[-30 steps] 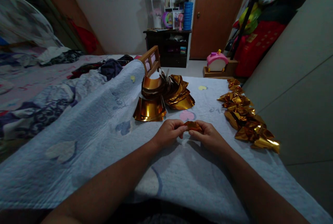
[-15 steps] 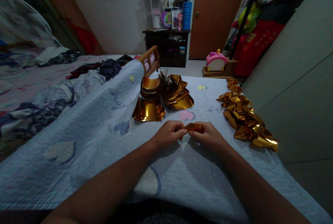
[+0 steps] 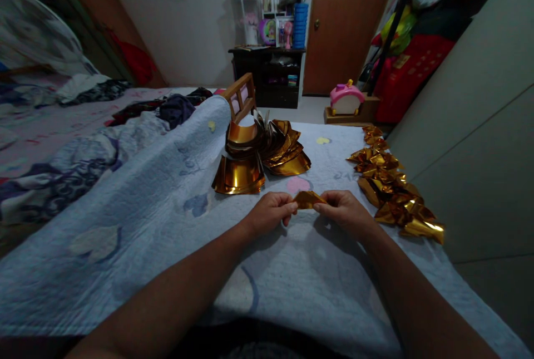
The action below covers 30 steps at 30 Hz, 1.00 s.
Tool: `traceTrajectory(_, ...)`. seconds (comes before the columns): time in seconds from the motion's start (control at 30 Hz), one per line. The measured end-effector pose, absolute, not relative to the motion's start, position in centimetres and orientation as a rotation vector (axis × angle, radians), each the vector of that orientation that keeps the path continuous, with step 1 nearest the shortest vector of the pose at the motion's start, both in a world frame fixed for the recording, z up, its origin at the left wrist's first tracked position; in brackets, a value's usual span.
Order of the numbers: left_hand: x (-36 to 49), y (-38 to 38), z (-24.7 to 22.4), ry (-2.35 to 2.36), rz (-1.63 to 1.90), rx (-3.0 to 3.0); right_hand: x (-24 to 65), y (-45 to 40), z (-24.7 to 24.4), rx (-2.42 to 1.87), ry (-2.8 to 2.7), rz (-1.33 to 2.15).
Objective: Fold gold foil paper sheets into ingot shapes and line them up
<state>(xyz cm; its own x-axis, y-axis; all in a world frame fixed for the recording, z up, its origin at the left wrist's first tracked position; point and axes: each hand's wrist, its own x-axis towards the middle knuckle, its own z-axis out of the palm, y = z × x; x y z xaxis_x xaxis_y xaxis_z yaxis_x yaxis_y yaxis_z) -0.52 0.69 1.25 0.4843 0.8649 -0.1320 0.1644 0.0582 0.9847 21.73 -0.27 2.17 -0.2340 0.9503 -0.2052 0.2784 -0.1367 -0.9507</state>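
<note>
A small folded piece of gold foil paper [image 3: 307, 200] is stretched between my two hands, just above the blue quilt. My left hand [image 3: 273, 210] pinches its left end, and my right hand [image 3: 339, 208] pinches its right end between thumb and fingers. Beyond my hands lies a fanned stack of flat gold foil sheets [image 3: 240, 174], with more curved sheets [image 3: 287, 153] beside it. Off to the right, several folded gold foil pieces [image 3: 381, 172] form a long heap.
The quilt [image 3: 275, 286] covers the surface under my arms and rises in a ridge at left. A small wooden rail [image 3: 244, 97] stands behind the sheets. A pale cabinet [image 3: 471, 142] borders the right side. A pink toy [image 3: 347, 97] sits farther back.
My hands have moved slightly apart, my right hand shifting right. More of the foil piece now shows between them, with its broad face visible.
</note>
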Motion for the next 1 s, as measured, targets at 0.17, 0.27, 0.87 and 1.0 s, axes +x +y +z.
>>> traceTrajectory(0.17, -0.6, 0.9, 0.9, 0.982, 0.696, 1.373, 22.8, 0.0, 2.4, -1.415, -1.536, 1.4)
traceTrajectory(0.27, -0.7, 1.0, 0.9, 0.976, 0.699, 1.354, 23.1, 0.0, 2.5, -1.363, -1.581, 1.437)
traceTrajectory(0.87, -0.6, 1.6, 1.2, 1.009, 0.735, 1.218, 20.3, -0.8, 1.0, -1.006, -1.642, 1.235)
traceTrajectory(1.0, -0.5, 1.4, 1.3, 1.011, 0.758, 1.221, 20.0, -0.7, 0.8, -1.081, -1.656, 1.053)
